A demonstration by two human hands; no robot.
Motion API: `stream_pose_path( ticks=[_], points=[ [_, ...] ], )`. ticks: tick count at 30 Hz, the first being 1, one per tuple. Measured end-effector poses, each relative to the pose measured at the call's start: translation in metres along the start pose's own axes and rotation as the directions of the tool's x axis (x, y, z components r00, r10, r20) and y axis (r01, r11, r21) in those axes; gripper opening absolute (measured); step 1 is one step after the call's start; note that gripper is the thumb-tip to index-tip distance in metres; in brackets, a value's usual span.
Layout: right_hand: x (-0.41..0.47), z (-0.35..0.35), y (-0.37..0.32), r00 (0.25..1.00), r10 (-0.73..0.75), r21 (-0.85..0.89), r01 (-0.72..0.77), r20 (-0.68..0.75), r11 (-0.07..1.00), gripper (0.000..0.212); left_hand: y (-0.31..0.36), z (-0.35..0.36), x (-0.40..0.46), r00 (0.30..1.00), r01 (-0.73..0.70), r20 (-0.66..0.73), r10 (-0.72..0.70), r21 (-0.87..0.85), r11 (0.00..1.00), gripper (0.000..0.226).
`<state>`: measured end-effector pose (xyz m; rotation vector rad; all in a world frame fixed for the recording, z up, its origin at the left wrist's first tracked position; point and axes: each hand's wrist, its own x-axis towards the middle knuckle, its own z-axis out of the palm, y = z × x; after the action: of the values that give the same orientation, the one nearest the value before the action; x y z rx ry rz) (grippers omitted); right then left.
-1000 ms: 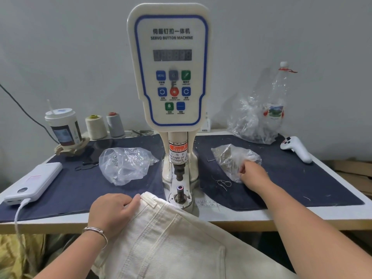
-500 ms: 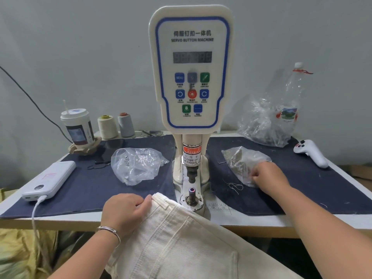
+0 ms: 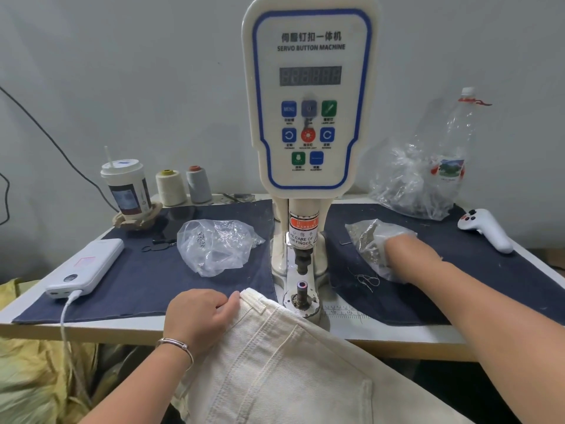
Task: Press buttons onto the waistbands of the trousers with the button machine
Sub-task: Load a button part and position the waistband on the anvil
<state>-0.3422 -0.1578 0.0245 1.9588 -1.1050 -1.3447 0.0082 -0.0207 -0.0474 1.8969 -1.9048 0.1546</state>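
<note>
button machine [image 3: 308, 96] panel reads "SERVO BUTTON MACHINE", blue key "MENU", red sticker [image 3: 303, 232] on its column "WARNING", "CARE OF FINGER", ruler strip [image 3: 344, 313] at base shows 18, 19

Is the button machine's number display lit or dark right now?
Dark. On the button machine, the number display shows only faint grey digit segments, none glowing.

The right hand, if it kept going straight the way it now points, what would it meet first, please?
The right hand is already in the mouth of the plastic bag of small metal parts, so it would probably meet those parts first; its fingertips are hidden inside.
</note>
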Motion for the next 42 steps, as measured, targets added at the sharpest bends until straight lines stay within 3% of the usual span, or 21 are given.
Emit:
stream_pose_path(
  ticks=[1,2,3,4,5,6,8,11,12,13,14,15,16,18,19,21,26,31,42],
  points=[
    [0.0,0.001,0.003,0.999,-0.03,-0.045,0.029,-0.022,0.999,0.026,0.0,0.0,0.0,1.0,-0.001,0.001,0.001,0.002,1.0,0.06],
    [-0.002,0.002,0.001,0.995,0.093,0.185,-0.083,-0.044,0.979,0.023,0.0,0.0,0.0,1.0,-0.001,0.0,0.001,0.001,1.0,0.06],
    [-0.002,0.002,-0.007,0.959,0.284,0.596,-0.241,0.023,0.766,0.019,0.0,0.0,0.0,1.0,-0.001,0.0,0.001,0.0,1.0,0.06],
    [0.004,0.009,-0.013,0.931,0.366,0.798,-0.205,-0.02,0.566,0.017,0.001,-0.001,0.0,1.0,-0.001,-0.002,0.001,0.0,1.0,0.06],
    [0.005,0.008,-0.016,0.897,0.434,0.866,-0.148,-0.086,0.477,0.017,0.001,-0.001,0.0,1.0,-0.001,-0.005,0.001,0.0,1.0,0.06],
    [0.004,0.005,-0.019,0.869,0.48,0.821,-0.185,-0.119,0.54,0.018,0.001,-0.001,-0.001,1.0,0.0,-0.008,0.0,-0.004,1.0,0.06],
    [-0.007,0.001,-0.007,0.902,0.411,0.714,-0.198,-0.137,0.672,0.024,0.001,-0.001,-0.001,1.0,0.0,-0.008,0.0,-0.011,1.0,0.059],
    [-0.016,-0.01,0.007,0.98,0.185,0.231,-0.164,-0.074,0.959,0.032,0.001,-0.001,-0.001,1.0,0.0,-0.009,0.0,-0.014,1.0,0.059],
    [-0.016,-0.01,0.011,0.977,0.192,0.249,-0.163,-0.095,0.955,0.03,0.001,-0.001,-0.001,1.0,0.0,-0.009,0.0,-0.013,1.0,0.06],
    [-0.017,-0.007,0.01,0.971,0.219,0.341,-0.175,-0.097,0.924,0.025,0.001,-0.001,-0.001,1.0,-0.001,-0.009,0.001,-0.01,1.0,0.06],
    [-0.016,-0.007,0.001,0.954,0.3,0.64,-0.238,0.013,0.73,0.017,0.001,-0.001,-0.001,1.0,-0.002,-0.01,0.001,-0.01,1.0,0.059],
    [-0.018,-0.003,-0.004,0.941,0.337,0.803,-0.212,0.015,0.557,0.008,0.001,-0.001,-0.001,1.0,-0.002,-0.012,0.002,-0.012,1.0,0.059],
    [-0.015,0.002,-0.006,0.926,0.375,0.879,-0.147,-0.039,0.453,0.014,0.001,-0.001,-0.002,1.0,-0.003,-0.013,0.003,-0.015,1.0,0.059],
    [-0.007,0.016,-0.003,0.946,0.324,0.868,-0.17,0.011,0.467,0.027,0.001,-0.001,-0.001,1.0,-0.007,-0.014,0.007,-0.018,1.0,0.058],
    [-0.009,0.017,-0.004,0.941,0.335,0.875,-0.196,0.041,0.442,0.025,0.001,-0.001,-0.001,1.0,-0.007,-0.013,0.007,-0.018,1.0,0.058],
    [-0.01,0.022,-0.004,0.912,0.408,0.89,-0.162,-0.03,0.427,0.015,0.001,-0.001,-0.001,1.0,-0.002,-0.01,0.002,-0.009,1.0,0.059],
    [-0.013,0.026,-0.009,0.889,0.457,0.926,-0.185,0.016,0.329,0.019,0.0,-0.001,-0.001,1.0,0.009,0.001,-0.009,-0.001,1.0,0.059],
    [-0.025,0.035,-0.026,0.781,0.612,0.941,-0.099,-0.128,0.323,0.01,-0.001,-0.001,-0.001,1.0,-0.002,-0.001,0.002,0.004,1.0,0.058],
    [-0.051,0.028,-0.027,0.653,0.739,0.969,-0.027,-0.169,0.246,0.013,0.003,-0.004,-0.001,0.999,0.031,0.027,-0.031,0.007,1.0,0.059]
  ],
)
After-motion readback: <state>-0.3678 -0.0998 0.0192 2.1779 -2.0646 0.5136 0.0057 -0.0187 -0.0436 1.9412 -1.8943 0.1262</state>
